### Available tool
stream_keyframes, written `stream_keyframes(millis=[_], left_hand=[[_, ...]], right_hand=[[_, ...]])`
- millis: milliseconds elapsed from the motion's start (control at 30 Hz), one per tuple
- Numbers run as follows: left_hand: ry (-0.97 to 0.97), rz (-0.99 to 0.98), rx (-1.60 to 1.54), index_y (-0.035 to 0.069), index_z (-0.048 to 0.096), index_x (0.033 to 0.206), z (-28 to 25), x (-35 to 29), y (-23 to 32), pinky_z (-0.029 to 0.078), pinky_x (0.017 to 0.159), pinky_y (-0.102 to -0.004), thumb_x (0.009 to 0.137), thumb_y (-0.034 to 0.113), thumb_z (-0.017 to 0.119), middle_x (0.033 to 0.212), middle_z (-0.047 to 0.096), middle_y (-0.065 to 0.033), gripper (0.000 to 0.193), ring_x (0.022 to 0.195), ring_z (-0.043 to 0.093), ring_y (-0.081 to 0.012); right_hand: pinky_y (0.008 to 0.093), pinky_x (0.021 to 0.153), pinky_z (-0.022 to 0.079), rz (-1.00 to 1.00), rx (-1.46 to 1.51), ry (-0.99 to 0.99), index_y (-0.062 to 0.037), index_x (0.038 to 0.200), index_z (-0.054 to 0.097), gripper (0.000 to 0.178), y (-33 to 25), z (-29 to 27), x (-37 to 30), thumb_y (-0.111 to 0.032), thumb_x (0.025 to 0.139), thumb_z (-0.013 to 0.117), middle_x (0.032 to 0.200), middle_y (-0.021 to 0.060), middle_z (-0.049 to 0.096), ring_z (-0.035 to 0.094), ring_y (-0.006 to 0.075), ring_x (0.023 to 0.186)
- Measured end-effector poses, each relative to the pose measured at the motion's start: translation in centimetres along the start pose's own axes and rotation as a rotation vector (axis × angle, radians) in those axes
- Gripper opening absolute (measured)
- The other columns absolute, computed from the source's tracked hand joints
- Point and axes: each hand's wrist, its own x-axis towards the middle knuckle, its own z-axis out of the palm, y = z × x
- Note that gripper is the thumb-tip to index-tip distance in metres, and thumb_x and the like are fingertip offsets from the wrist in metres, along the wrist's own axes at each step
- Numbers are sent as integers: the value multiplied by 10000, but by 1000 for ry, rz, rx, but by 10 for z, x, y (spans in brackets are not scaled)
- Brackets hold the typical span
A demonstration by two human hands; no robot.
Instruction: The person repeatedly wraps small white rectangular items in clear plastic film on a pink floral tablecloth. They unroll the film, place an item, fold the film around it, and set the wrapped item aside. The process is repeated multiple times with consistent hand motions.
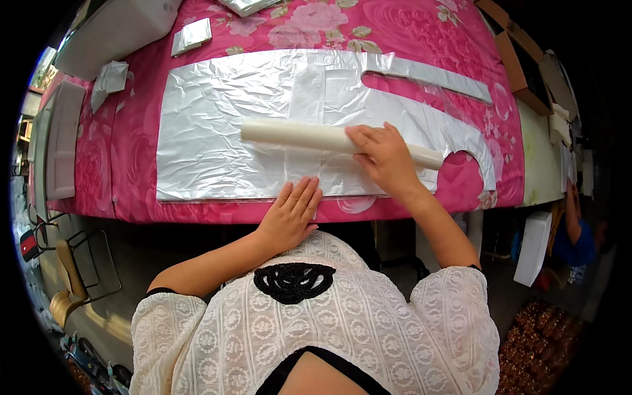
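Note:
A thin, shiny silver-white plastic sheet (217, 125), or a flat stack of them, lies spread and creased across the table. Its right end is cut into a narrow strap and a curved notch. My left hand (294, 205) rests flat on its near edge, fingers stretched and close together. Over the sheet, a long off-white tube (296, 136) lies slanted, its left end slightly blurred. My right hand (385, 157) is wrapped over the tube right of its middle. Whether the tube touches the sheet, I cannot tell.
A pink floral cloth (138, 151) covers the table. Small folded silver packets (192, 36) lie at the far left, near a white box (118, 33). Open cardboard boxes (523, 69) stand at the right edge. A chair (69, 276) is at the lower left; another person's arm (573, 214) shows at far right.

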Motion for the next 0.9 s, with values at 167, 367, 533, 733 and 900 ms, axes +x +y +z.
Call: stream_keyframes(millis=[167, 367, 533, 733, 900], left_hand=[[21, -11, -13, -36, 340, 1356, 4, 1, 11, 165, 1094, -506, 815, 412, 556, 1456, 260, -217, 736, 1376, 204, -345], [10, 57, -60, -17, 354, 1354, 0, -2, 5, 172, 1107, -469, 814, 362, 573, 1468, 256, -193, 695, 1382, 209, -320], [152, 143, -151, 6, 491, 1234, -1, -15, -16, 329, 1048, -432, 757, 214, 658, 1372, 409, -147, 547, 1294, 371, -308], [297, 268, -354, -3, 603, 1022, -9, -15, -32, 449, 934, -383, 749, 117, 639, 1111, 558, -105, 301, 1076, 535, -253], [235, 297, -310, 32, 611, 915, -25, -4, -41, 498, 820, -360, 728, 81, 680, 976, 608, -66, 206, 932, 589, -217]], right_hand=[[473, 1028, 324, -186, -55, -18, -182, 1232, 555, 502, -19, 49, 23, -103, 747, 659, 1155, 46, 586, 546, 231, 1070], [461, 1026, 324, -135, -114, 178, -174, 1225, 561, 476, 39, 60, 114, -86, 765, 647, 1172, 64, 583, 546, 245, 1059], [404, 1013, 360, -174, -12, 244, -121, 1193, 579, 484, 25, 57, 115, -4, 727, 629, 1215, 118, 548, 509, 296, 1124], [382, 1000, 395, -359, 301, -259, -38, 1177, 567, 509, -20, 53, 13, 73, 680, 548, 1278, 129, 509, 456, 304, 1198], [366, 1000, 395, -345, 300, -216, 10, 1124, 579, 437, -26, 53, 3, 41, 688, 566, 1239, 132, 539, 476, 291, 1175]])
